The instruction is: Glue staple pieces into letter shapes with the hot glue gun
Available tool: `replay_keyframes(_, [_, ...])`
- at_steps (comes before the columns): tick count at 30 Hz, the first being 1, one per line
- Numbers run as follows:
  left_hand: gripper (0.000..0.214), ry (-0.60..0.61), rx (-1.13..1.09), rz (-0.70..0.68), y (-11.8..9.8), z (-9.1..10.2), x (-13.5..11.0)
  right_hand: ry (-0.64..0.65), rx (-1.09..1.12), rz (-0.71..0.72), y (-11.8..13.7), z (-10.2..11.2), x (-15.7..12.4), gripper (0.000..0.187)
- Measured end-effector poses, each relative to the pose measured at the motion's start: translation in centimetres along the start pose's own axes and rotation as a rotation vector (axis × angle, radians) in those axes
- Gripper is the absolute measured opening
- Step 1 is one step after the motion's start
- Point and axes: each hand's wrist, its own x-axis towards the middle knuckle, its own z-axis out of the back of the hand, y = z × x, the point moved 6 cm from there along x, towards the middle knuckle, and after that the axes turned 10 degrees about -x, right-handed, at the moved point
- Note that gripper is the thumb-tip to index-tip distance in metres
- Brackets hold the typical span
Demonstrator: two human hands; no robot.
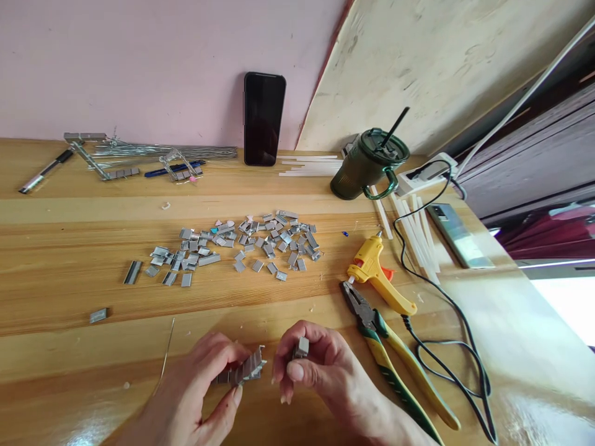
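My left hand point(209, 378) is closed around a row of grey metal clips point(248, 367), its thumb below and fingers above. Just to the right, my right hand point(320, 365) pinches a small grey metal clip point(302, 347) between thumb and forefinger. A narrow gap lies between the two hands, so the pieces are apart. Beyond them, a scattered pile of metal clips point(274, 238) spreads over the wooden table point(232, 310). Beside my left wrist lies a thin wire point(166, 353). Fingers hide part of what each hand holds.
Pliers point(372, 316) and a yellow glue gun point(379, 269) with its cord lie at right. Glue sticks point(416, 235), a phone point(460, 235) and a dark green cup point(367, 164) stand farther back. Against the wall leans a black phone point(264, 118); wires point(167, 150) and a pen point(46, 170) lie left.
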Motion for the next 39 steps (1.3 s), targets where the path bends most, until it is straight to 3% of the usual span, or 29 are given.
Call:
replay_keyframes(3, [0.020, -0.028, -0.052, 0.015, 0.1, 0.0, -0.1, -0.084, -0.105, 0.013, 0.1, 0.3, -0.3, 0.034])
replay_keyframes(7, [0.030, -0.028, 0.040, -0.033, 0.2, 0.5, -0.2, -0.097, -0.200, -0.001, 0.3, 0.6, -0.5, 0.042])
replay_keyframes(10, [0.036, -0.016, 0.144, -0.074, 0.4, 1.0, -0.2, -0.129, -0.434, 0.013, 0.5, 1.0, -0.6, 0.034])
replay_keyframes(15, [0.027, -0.033, 0.402, -0.185, 0.1, 1.1, 0.3, -0.340, -1.122, 0.368, 2.4, 0.7, -0.9, 0.026])
replay_keyframes(17, [0.025, -0.061, 0.536, -0.291, -0.5, 0.8, 0.7, -0.409, -1.328, 0.518, 2.9, 0.2, -1.0, 0.026])
replay_keyframes(20, [0.027, -0.065, 0.704, -0.407, -1.1, 0.1, 1.0, -0.496, -1.532, 0.629, 3.0, -0.4, -1.0, 0.023])
replay_keyframes(25, [0.033, -0.033, 0.808, -0.425, -1.0, -0.5, 1.1, -0.559, -1.634, 0.633, 2.8, -0.5, -0.8, 0.022])
replay_keyframes(34, [0.029, -0.022, 0.785, -0.401, -0.5, -0.2, 1.1, -0.499, -1.643, 0.543, 2.1, -0.5, -1.0, 0.006])
replay_keyframes(39, [0.021, -0.047, 0.765, -0.388, -0.1, -0.6, 1.4, -0.493, -1.648, 0.530, 2.2, -0.3, -0.7, 0.009])
